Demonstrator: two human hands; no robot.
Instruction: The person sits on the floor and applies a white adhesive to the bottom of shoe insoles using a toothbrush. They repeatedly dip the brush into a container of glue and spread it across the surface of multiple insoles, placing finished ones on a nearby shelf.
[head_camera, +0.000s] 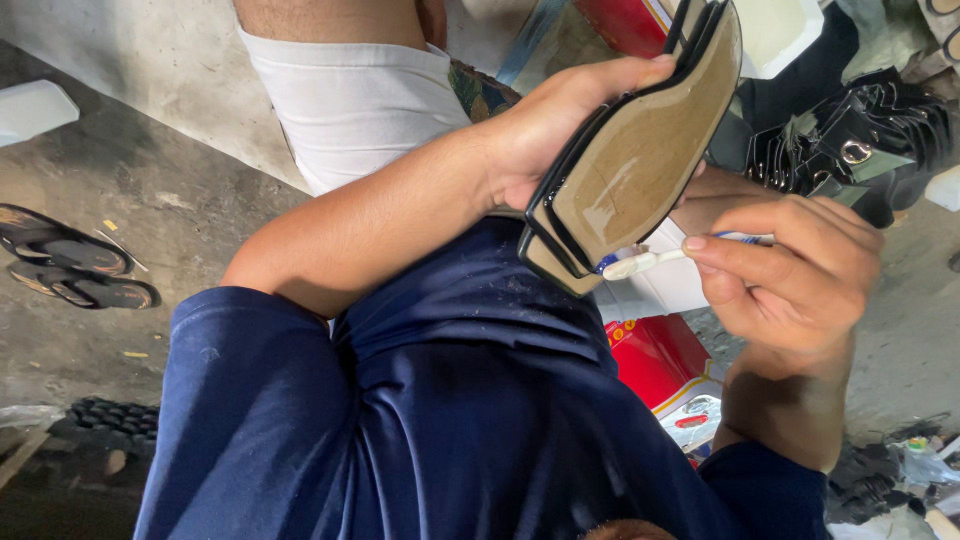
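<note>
A: Where is the left hand (560, 130)?

B: Raised in front of the chest, forearm bent up across the blue shirt (450, 400). Its fingers are wrapped around a stack of tan shoe soles (640, 150) with black edges, thumb along the top edge, holding them tilted with the glossy face toward the camera.

A: And the right hand (790, 270)?

B: Just beside the lower end of the soles, wrist bent inward. Its fingers pinch a small white-handled brush (650, 262), whose tip touches the sole's bottom edge.

A: Anything around them?

B: A red and white can (665, 365) sits below the hands, black straps (850, 140) lie at the upper right, and dark sandals (75, 265) rest on the concrete floor (150, 190) at the left.
</note>
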